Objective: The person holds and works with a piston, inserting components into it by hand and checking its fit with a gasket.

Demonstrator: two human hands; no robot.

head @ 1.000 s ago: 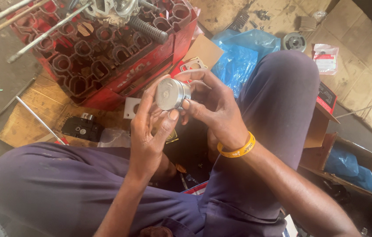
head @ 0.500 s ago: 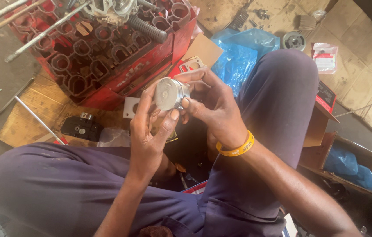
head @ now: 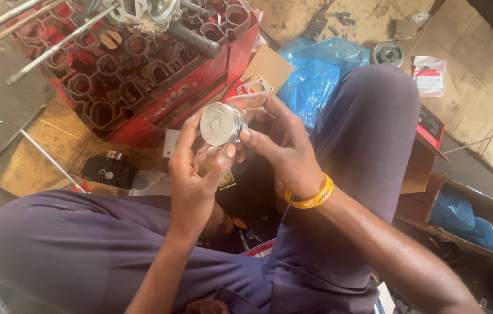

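Held above the lap: a shiny metal piston (head: 218,124), pinched by left hand (head: 194,171) fingertips at the crown edge, right hand (head: 278,145) fingers closed on its far side. Could slip from so light a grip, down onto the floor clutter beneath.

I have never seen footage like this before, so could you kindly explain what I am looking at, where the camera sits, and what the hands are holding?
There is no machine here: a seated person works with bare hands, and the camera is worn on their head, looking down over their knees. The left hand and right hand, which wears a yellow wristband, together hold a short silvery metal cylinder. On the ground ahead stands a red crate filled with metal parts and rods. Around it lie flattened cardboard, a blue plastic bag and a small black part.
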